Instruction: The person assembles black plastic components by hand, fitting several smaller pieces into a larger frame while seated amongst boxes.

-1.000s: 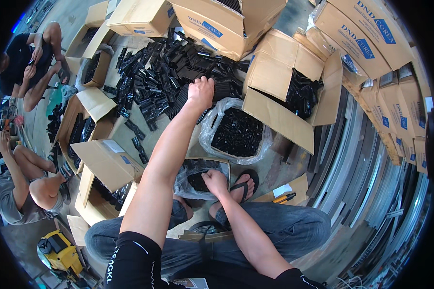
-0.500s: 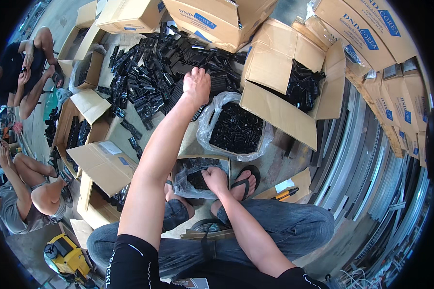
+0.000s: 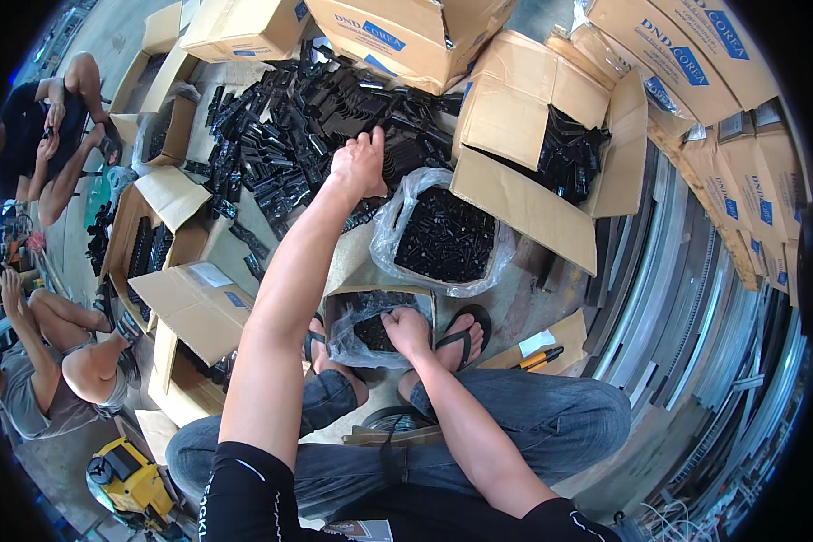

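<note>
The left hand [image 3: 359, 164] is at the near side of the black parts [image 3: 285, 144] heaped on the floor [image 3: 535, 312]; the right hand [image 3: 407, 331] is at a plastic bag [image 3: 345, 343] between 2 feet [image 3: 462, 343]. I cannot tell how wide either hand's fingers are or what they hold. Screws [image 3: 447, 239] lie near both hands.

A head-worn fisheye looks down past the near lap [image 3: 343, 471] toward black parts [image 3: 289, 117].
</note>
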`<action>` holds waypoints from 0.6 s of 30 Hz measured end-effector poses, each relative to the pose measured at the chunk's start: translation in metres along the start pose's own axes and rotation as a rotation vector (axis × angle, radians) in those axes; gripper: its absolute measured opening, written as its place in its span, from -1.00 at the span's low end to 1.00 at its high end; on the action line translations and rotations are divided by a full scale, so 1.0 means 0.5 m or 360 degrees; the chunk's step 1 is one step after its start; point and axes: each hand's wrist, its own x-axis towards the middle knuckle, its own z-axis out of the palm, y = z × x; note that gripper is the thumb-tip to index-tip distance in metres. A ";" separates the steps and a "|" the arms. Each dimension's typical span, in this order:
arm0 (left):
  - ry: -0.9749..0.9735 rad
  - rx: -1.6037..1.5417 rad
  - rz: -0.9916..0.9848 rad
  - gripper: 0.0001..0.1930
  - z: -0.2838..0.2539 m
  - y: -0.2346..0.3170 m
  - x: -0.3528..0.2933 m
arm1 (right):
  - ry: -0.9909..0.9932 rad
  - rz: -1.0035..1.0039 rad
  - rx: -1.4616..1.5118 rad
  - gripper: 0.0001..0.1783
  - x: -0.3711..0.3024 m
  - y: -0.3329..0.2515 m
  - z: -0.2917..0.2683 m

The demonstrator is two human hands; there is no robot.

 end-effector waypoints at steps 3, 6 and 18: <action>-0.0076 0.0090 -0.0036 -0.44 0.014 -0.004 -0.001 | -0.0018 0.0032 -0.0004 -0.61 -0.003 -0.007 -0.005; -0.0046 0.0042 -0.0059 -0.45 0.021 -0.003 -0.011 | 0.0026 -0.0078 -0.0049 -0.61 0.006 0.012 0.010; 0.0227 -0.0946 -0.0480 -0.37 0.029 -0.056 -0.137 | 0.0014 -0.0040 -0.0070 -0.61 0.007 0.022 0.016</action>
